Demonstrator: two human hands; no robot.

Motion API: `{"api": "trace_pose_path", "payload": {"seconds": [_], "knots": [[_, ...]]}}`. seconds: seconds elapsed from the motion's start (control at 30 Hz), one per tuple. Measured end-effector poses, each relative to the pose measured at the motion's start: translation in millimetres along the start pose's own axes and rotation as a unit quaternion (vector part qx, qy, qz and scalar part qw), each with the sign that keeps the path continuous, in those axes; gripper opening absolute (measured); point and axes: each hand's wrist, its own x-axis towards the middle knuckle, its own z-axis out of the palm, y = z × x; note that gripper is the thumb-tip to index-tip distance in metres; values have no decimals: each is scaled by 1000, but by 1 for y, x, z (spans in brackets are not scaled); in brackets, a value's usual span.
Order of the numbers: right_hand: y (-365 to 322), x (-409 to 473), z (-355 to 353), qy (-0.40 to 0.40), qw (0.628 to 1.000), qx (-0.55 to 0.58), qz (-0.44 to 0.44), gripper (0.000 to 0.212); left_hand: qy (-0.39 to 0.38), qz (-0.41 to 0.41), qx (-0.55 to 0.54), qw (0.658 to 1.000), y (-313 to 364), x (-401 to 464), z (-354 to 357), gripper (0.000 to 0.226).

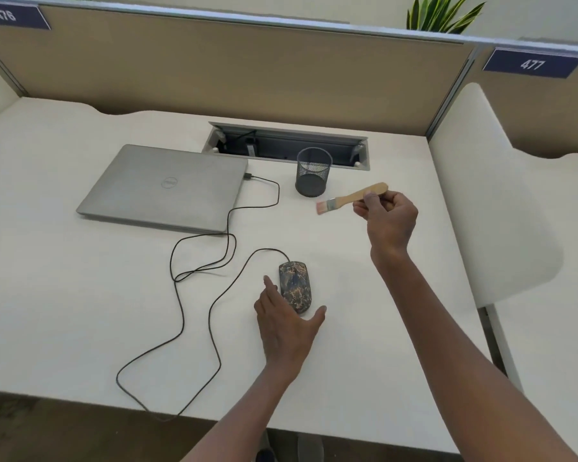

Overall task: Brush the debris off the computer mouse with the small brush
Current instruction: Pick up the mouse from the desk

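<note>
A dark computer mouse (295, 284) speckled with brownish debris lies on the white desk (80, 311), its cable looping off to the left. My left hand (286, 323) rests at the mouse's near end, fingers spread, thumb to the right of it and fingers along its left side. My right hand (386, 216) is raised farther back and to the right, pinching the wooden handle of a small brush (351, 196). The brush's pale bristles point left, well apart from the mouse.
A shut grey laptop (164, 188) lies at the back left with the mouse cable (181, 315) plugged into it. A black mesh pen cup (313, 171) stands by an open cable tray (281, 145). A beige partition runs behind; a white chair (491, 201) is on the right.
</note>
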Motion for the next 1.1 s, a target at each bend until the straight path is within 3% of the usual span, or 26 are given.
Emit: {"api": "trace_pose_path", "payload": {"seconds": [0.2, 0.87, 1.1], "knots": [[8, -1, -11, -14, 1000, -5, 11, 14, 28, -43, 6, 999, 5, 0, 13, 130], [17, -5, -15, -41, 999, 6, 24, 8, 88, -44, -25, 995, 6, -2, 26, 103], [15, -5, -14, -46, 999, 9, 25, 10, 105, -23, -64, 992, -9, -2, 24, 104]]}}
